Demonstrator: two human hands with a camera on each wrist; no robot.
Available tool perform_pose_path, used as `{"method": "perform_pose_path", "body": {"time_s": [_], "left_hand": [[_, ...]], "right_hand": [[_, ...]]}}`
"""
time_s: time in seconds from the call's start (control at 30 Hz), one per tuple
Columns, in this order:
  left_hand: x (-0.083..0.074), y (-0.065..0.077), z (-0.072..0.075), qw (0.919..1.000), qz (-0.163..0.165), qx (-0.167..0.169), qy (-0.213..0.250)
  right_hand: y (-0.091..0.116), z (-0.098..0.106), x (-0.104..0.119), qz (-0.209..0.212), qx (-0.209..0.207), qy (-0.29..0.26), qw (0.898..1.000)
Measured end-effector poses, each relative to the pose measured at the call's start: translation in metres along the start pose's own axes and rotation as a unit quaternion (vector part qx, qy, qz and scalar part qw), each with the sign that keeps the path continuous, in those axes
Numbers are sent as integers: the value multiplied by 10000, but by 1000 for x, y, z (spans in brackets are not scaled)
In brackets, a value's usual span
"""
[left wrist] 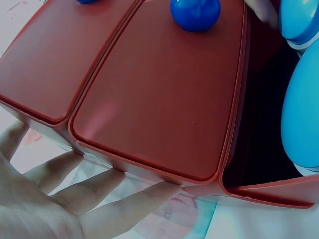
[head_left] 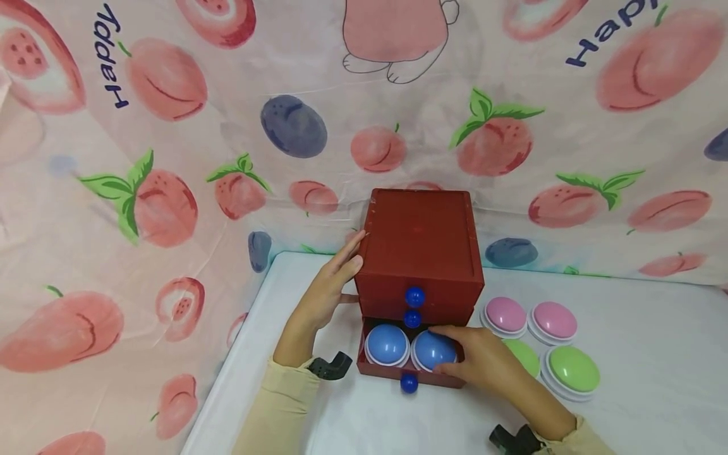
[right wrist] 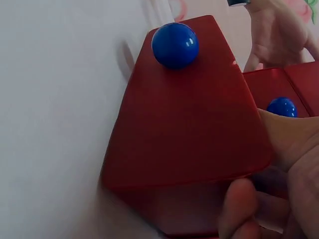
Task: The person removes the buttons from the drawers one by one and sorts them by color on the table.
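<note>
A dark red drawer box (head_left: 419, 237) has its bottom drawer (head_left: 376, 370) pulled out, with a blue knob (head_left: 409, 383) in front. Two blue-domed round buttons with white rims sit in that drawer, a left one (head_left: 387, 344) and a right one (head_left: 431, 349). My right hand (head_left: 486, 360) grips the right one, fingers at its far edge and thumb at the near side. In the right wrist view, the drawer front hides that button. My left hand (head_left: 325, 289) rests against the box's left side; the left wrist view shows its fingers (left wrist: 132, 206) extended along the wall.
Right of the box, two pink-domed buttons (head_left: 506, 314) lie on the white table (head_left: 654, 354). Nearer are two green-domed ones (head_left: 574, 368), one partly behind my right hand. Two upper drawers with blue knobs (head_left: 414, 296) are closed. A fruit-print cloth (head_left: 432, 101) hangs behind.
</note>
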State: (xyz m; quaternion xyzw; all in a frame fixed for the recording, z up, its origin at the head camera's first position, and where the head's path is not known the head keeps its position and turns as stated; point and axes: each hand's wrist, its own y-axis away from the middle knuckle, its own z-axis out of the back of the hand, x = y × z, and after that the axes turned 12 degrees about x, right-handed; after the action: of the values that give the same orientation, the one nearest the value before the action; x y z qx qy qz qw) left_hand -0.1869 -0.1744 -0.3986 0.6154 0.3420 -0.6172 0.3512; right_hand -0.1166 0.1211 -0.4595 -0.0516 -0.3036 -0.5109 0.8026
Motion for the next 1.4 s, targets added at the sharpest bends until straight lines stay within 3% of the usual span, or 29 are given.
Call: {"method": "perform_pose_path", "body": {"time_s": [0.2, 0.9, 1.1, 1.4], "left_hand": [[1, 1, 1, 10000, 49, -12, 44], [-1, 0, -1, 9999, -45, 9, 116], [-2, -3, -1, 10000, -68, -16, 49], [-1, -1, -1, 10000, -44, 0, 71]], "right_hand": [[-5, -9, -1, -177, 184, -22, 9997], [-1, -13, 4, -19, -380, 1117, 9930], [1, -4, 7, -18, -445, 886, 9951], [15, 17, 18, -342, -328, 650, 9968]]}}
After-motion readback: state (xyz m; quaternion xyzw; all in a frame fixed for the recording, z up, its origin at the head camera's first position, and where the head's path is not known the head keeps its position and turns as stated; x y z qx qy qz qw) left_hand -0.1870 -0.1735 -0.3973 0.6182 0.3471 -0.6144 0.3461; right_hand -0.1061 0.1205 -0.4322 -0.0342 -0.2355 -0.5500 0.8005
